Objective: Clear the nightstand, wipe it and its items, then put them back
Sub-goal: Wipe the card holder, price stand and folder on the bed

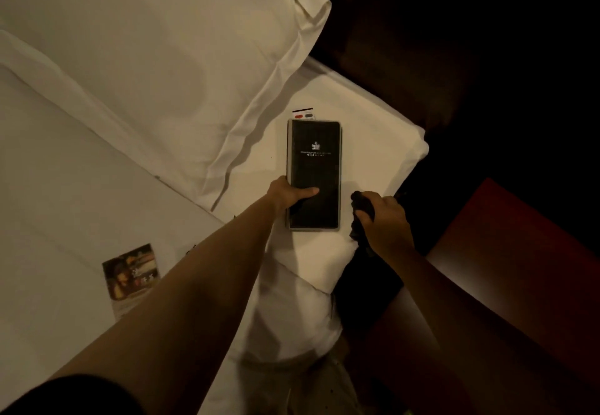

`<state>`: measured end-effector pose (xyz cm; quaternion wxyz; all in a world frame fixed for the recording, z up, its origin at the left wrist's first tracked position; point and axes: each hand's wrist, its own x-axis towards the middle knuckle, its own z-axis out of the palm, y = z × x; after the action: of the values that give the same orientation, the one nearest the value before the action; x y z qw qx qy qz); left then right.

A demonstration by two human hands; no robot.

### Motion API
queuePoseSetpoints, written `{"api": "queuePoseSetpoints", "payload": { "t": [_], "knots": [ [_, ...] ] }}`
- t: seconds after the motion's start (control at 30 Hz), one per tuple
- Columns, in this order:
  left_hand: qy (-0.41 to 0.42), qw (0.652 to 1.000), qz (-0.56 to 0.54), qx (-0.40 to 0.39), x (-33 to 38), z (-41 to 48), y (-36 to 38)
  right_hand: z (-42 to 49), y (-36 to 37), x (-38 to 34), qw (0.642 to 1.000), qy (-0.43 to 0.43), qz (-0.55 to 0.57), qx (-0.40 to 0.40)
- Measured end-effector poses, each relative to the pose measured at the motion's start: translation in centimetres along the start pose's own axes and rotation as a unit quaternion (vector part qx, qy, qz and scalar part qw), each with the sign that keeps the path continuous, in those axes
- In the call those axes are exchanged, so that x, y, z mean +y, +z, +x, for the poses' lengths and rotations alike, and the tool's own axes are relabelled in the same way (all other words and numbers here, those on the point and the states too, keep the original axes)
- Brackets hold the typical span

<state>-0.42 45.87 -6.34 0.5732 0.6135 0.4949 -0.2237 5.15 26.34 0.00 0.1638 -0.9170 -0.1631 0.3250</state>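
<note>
Black folder (pixel 314 174) flat on bed (pixel 65 187), long axis away; left grip (pixel 290 195) pinching it, right grip (pixel 386 216) clenching cloth (pixel 362 206).

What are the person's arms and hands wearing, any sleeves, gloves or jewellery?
Both forearms are bare. The left hand and right hand have no gloves, and no ring, watch or bracelet shows. The left arm has a dark short sleeve at the upper arm, at the frame's bottom edge. The right arm's upper part is in shadow, so any sleeve there cannot be seen.
</note>
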Motion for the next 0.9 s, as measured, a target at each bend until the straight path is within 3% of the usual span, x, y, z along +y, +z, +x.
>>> {"api": "queuePoseSetpoints", "payload": {
  "t": [0.2,0.7,0.9],
  "knots": [
    [0.034,0.995,-0.092,-0.018,-0.3,-1.8,0.5,-0.3,-1.0,-1.0,1.000,-0.009,0.016,0.017],
    [0.136,0.969,-0.197,0.060,-4.9,-17.3,-8.5,-4.9,-0.9,-15.6,0.964,-0.243,-0.044,0.099],
    [0.149,0.956,-0.232,0.095,-8.3,-22.6,-12.2,-9.4,0.4,-22.1,0.951,-0.288,-0.039,0.107]
  ]
}}
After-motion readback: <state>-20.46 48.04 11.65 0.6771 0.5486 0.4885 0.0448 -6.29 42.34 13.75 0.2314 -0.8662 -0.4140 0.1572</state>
